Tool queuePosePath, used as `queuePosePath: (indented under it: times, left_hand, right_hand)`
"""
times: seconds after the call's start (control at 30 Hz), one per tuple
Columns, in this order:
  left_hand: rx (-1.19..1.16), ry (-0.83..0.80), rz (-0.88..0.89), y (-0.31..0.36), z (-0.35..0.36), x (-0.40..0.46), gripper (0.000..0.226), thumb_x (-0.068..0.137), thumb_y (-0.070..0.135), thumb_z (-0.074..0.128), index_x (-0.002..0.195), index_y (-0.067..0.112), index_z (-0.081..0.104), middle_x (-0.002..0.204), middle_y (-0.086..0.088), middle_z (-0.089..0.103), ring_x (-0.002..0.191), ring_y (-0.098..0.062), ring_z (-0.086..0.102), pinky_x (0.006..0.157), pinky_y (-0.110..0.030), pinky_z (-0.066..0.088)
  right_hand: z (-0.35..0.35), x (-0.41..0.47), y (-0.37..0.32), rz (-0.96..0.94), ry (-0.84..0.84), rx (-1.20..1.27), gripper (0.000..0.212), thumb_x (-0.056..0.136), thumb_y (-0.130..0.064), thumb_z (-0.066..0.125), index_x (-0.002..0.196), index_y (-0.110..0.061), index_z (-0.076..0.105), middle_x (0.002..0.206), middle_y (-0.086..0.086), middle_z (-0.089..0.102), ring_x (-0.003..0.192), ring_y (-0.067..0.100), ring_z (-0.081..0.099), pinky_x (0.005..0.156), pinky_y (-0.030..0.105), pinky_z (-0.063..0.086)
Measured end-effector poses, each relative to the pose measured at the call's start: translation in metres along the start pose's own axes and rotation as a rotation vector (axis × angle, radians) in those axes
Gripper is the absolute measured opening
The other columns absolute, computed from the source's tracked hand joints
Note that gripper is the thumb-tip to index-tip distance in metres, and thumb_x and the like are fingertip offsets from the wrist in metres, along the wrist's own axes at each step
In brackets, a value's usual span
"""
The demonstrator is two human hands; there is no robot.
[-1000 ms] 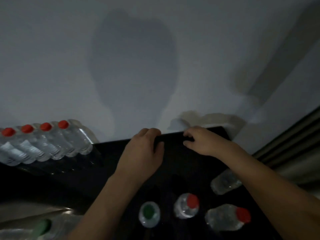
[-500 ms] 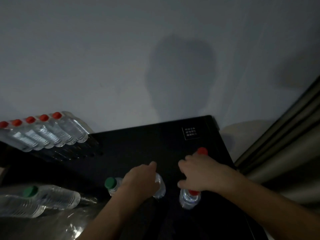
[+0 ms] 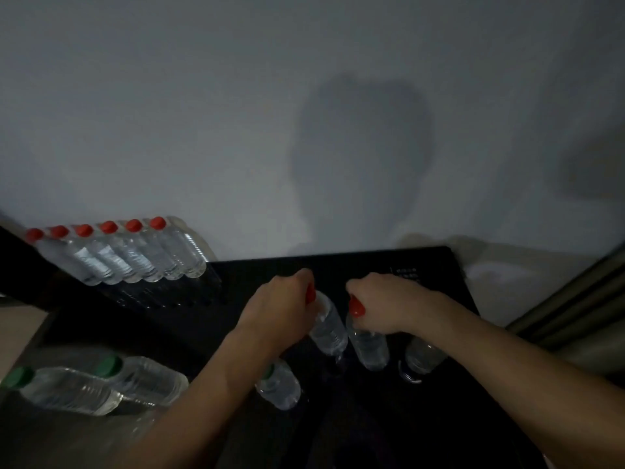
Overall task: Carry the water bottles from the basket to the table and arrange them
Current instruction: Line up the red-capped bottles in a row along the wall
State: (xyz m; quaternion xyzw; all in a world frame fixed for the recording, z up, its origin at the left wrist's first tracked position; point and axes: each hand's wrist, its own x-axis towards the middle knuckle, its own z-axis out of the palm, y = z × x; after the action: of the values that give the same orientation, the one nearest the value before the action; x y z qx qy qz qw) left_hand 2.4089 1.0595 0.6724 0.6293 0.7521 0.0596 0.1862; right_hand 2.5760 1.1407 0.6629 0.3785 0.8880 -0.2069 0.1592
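My left hand [image 3: 280, 309] grips a red-capped water bottle [image 3: 329, 328] by its neck, and a green-capped bottle [image 3: 280, 387] hangs below the same hand. My right hand [image 3: 389, 306] holds another red-capped bottle [image 3: 368, 343] by the neck, with a third clear bottle [image 3: 422, 357] under the wrist. Both hands are above the black basket [image 3: 338, 262]. A row of several red-capped bottles [image 3: 118, 252] stands on the dark table [image 3: 20, 265] at the left.
Two green-capped bottles [image 3: 101, 387] lie on their sides at the lower left. A grey wall fills the upper view. Curtain folds [image 3: 581, 306] hang at the right. The scene is dim.
The hands left the basket's far rim, reached down inside, closed on bottle necks and have lifted the bottles upward.
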Motion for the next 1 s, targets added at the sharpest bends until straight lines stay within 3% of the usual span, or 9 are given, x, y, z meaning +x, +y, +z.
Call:
queuePosePath:
  times: [0.1, 0.23, 0.33, 0.53, 0.6, 0.73, 0.87, 1.0]
  left_hand:
    - [0.02, 0.068, 0.009, -0.035, -0.023, 0.01, 0.02, 0.094, 0.031, 0.062, 0.107, 0.017, 0.055, 0.098, -0.009, 0.068, 0.089, -0.033, 0.066, 0.076, -0.042, 0.055]
    - [0.013, 0.151, -0.009, -0.108, -0.051, 0.031, 0.016, 0.097, 0.026, 0.061, 0.108, 0.016, 0.055, 0.093, -0.006, 0.066, 0.083, -0.027, 0.065, 0.077, -0.044, 0.057]
    - [0.008, 0.178, -0.033, -0.172, -0.067, 0.055, 0.017, 0.097, 0.024, 0.062, 0.111, 0.015, 0.057, 0.096, -0.007, 0.068, 0.085, -0.026, 0.065, 0.076, -0.041, 0.057]
    - [0.002, 0.134, -0.066, -0.265, -0.07, 0.124, 0.014, 0.099, 0.021, 0.058, 0.11, 0.013, 0.057, 0.1, -0.009, 0.07, 0.089, -0.028, 0.068, 0.078, -0.042, 0.058]
    - [-0.009, 0.122, -0.08, -0.289, -0.067, 0.146, 0.016, 0.099, 0.02, 0.057, 0.112, 0.012, 0.057, 0.103, -0.011, 0.069, 0.09, -0.031, 0.068, 0.08, -0.044, 0.059]
    - [-0.004, 0.097, -0.101, -0.321, -0.062, 0.18, 0.024, 0.098, 0.02, 0.057, 0.121, 0.012, 0.055, 0.113, -0.016, 0.068, 0.099, -0.037, 0.069, 0.074, -0.038, 0.052]
    - [-0.025, 0.104, -0.085, -0.332, -0.054, 0.196, 0.025, 0.098, 0.018, 0.057, 0.122, 0.012, 0.055, 0.113, -0.015, 0.068, 0.101, -0.036, 0.068, 0.068, -0.035, 0.041]
    - [0.003, 0.143, -0.109, -0.326, -0.049, 0.201, 0.039, 0.098, 0.012, 0.054, 0.137, 0.012, 0.049, 0.12, -0.016, 0.064, 0.106, -0.035, 0.066, 0.071, -0.036, 0.043]
  right_hand:
    - [-0.021, 0.045, -0.026, -0.021, 0.072, 0.047, 0.025, 0.089, -0.021, 0.063, 0.077, -0.021, 0.04, 0.084, 0.001, 0.051, 0.072, 0.016, 0.052, 0.054, 0.028, 0.036]
    - [-0.03, 0.114, -0.069, -0.023, 0.141, 0.045, 0.02, 0.093, -0.022, 0.06, 0.095, -0.019, 0.04, 0.09, 0.002, 0.051, 0.077, 0.017, 0.052, 0.056, 0.027, 0.036]
    - [-0.031, 0.167, -0.105, -0.011, 0.186, 0.07, 0.02, 0.095, -0.021, 0.058, 0.097, -0.018, 0.038, 0.082, -0.001, 0.048, 0.074, 0.016, 0.05, 0.055, 0.028, 0.034]
    - [-0.027, 0.271, -0.164, -0.008, 0.186, 0.008, 0.017, 0.097, -0.014, 0.054, 0.101, -0.016, 0.037, 0.076, -0.002, 0.04, 0.078, 0.021, 0.051, 0.066, 0.033, 0.037]
    - [-0.028, 0.299, -0.174, 0.006, 0.184, -0.004, 0.014, 0.097, -0.013, 0.053, 0.106, -0.014, 0.042, 0.08, 0.002, 0.048, 0.082, 0.025, 0.057, 0.066, 0.034, 0.04]
    - [-0.039, 0.347, -0.18, 0.01, 0.155, -0.012, 0.023, 0.095, -0.014, 0.056, 0.116, -0.007, 0.049, 0.107, 0.015, 0.063, 0.097, 0.033, 0.064, 0.074, 0.036, 0.048]
    - [-0.054, 0.371, -0.175, 0.0, 0.135, -0.092, 0.025, 0.092, -0.022, 0.064, 0.1, -0.018, 0.04, 0.111, 0.017, 0.064, 0.099, 0.034, 0.062, 0.073, 0.034, 0.043]
    - [-0.051, 0.37, -0.167, 0.009, 0.146, -0.074, 0.028, 0.092, -0.025, 0.066, 0.109, -0.013, 0.048, 0.113, 0.017, 0.065, 0.1, 0.032, 0.062, 0.076, 0.035, 0.044]
